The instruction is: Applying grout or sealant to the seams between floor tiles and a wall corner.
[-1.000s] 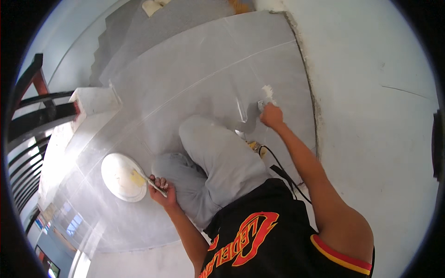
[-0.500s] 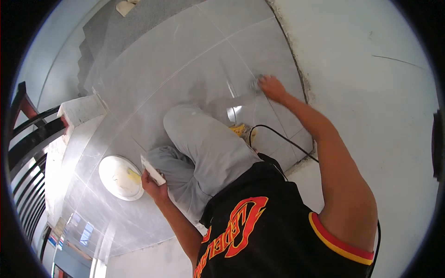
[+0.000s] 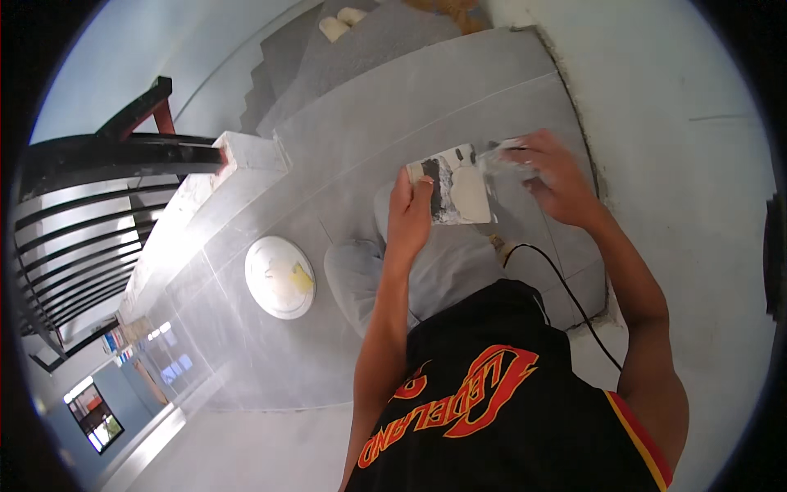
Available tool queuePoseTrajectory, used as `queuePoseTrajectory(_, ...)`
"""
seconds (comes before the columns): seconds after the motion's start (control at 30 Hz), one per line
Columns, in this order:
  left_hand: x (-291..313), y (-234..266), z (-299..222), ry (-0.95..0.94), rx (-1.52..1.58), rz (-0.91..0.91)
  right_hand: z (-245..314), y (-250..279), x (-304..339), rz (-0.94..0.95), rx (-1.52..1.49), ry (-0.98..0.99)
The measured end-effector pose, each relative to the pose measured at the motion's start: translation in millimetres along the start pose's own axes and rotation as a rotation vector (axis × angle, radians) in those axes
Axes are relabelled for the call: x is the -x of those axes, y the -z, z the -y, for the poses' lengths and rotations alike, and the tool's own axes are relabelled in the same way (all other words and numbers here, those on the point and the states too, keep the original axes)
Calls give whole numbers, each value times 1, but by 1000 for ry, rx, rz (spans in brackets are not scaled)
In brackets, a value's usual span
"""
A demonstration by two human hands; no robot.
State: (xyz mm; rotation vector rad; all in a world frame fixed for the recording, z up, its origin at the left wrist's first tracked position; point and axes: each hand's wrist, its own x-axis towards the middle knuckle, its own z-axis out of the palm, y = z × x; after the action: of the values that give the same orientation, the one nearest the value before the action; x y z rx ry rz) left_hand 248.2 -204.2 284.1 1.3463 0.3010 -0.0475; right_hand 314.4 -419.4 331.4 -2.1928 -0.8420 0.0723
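My left hand [image 3: 410,213] grips a flat, square board [image 3: 470,195] by its edge, fingers beneath and thumb on top. White paste and dark smears cover its upper face, and it sits above my bent legs in grey trousers [image 3: 447,254]. At the board's right edge is my right hand [image 3: 561,180], fingers closed around a small scraper [image 3: 498,158]. Motion blurs the scraper, so its exact shape is unclear. Beneath lies a grey tiled floor [image 3: 361,164] with thin joint lines.
A round white container [image 3: 261,287] with something yellow [image 3: 301,280] stands on the floor at left. A black cable [image 3: 566,283] curves past my right side. Dark railings [image 3: 90,217] and a low ledge [image 3: 254,156] border the left; pale slippers [image 3: 334,28] lie on the far steps.
My right hand has lifted from the floor joint and come in to the board. The left hand has raised the board from beside my knee to in front of me. The view has shifted.
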Motion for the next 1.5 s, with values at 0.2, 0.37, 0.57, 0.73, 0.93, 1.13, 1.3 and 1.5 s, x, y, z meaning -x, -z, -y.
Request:
queuePoseTrajectory(0.2,10,-39,-32,-225,-558,-77,25,-2,6,34,349,259)
queuePoseTrajectory(0.37,-7,7,30,-444,-901,-284,4,11,25,212,388,275)
queuePoseTrajectory(0.57,-2,50,29,75,397,-252,-146,-27,129,126,292,-550)
queuePoseTrajectory(0.73,42,110,58,153,486,-435,-188,-100,162,143,306,-905)
queuePoseTrajectory(0.93,89,161,93,208,566,-613,-211,-150,136,30,601,-781)
queuePoseTrajectory(1.13,111,168,105,263,608,-674,-198,-167,141,191,597,-634)
queuePoseTrajectory(1.3,115,169,120,271,434,-711,-183,-162,171,184,606,-706)
queuePoseTrajectory(1.5,117,177,129,222,422,-728,-170,-161,202,144,621,-776)
